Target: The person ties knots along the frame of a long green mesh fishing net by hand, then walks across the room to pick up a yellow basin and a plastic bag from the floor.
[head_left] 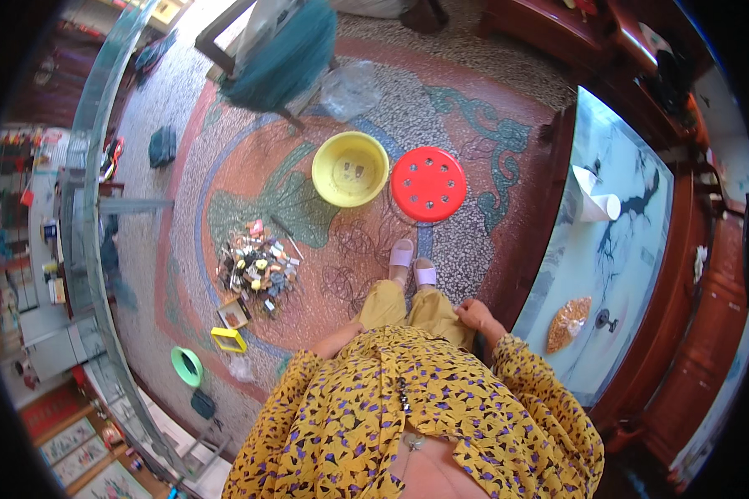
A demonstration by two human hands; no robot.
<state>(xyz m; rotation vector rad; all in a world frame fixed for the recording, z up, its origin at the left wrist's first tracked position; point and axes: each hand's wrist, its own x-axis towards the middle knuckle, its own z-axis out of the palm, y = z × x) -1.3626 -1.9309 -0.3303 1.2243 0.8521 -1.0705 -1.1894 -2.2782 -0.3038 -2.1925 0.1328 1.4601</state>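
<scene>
My left hand (pixel 341 339) rests against the left leg of my mustard trousers (pixel 383 306); its fingers are mostly hidden at the cloth. At the other thigh is my right hand (pixel 474 316), fingers curled in against the trouser side; whatever they may hold is hidden. Ahead of my lilac slippers (pixel 401 253) stand a yellow basin (pixel 350 169) and a round red plastic stool (pixel 429 184) with holes in its top. Apart from both hands, a heap of small mixed objects (pixel 258 270) lies on the floor to the left.
At the right is a dark wooden table (pixel 595 320) with a marbled top, bearing a white cup (pixel 601 207) and a bag of orange-brown bits (pixel 568 324). A chair (pixel 283 62) stands ahead. Near the left glass counter (pixel 100 249) lie a yellow frame (pixel 228 339) and green bowl (pixel 187 367).
</scene>
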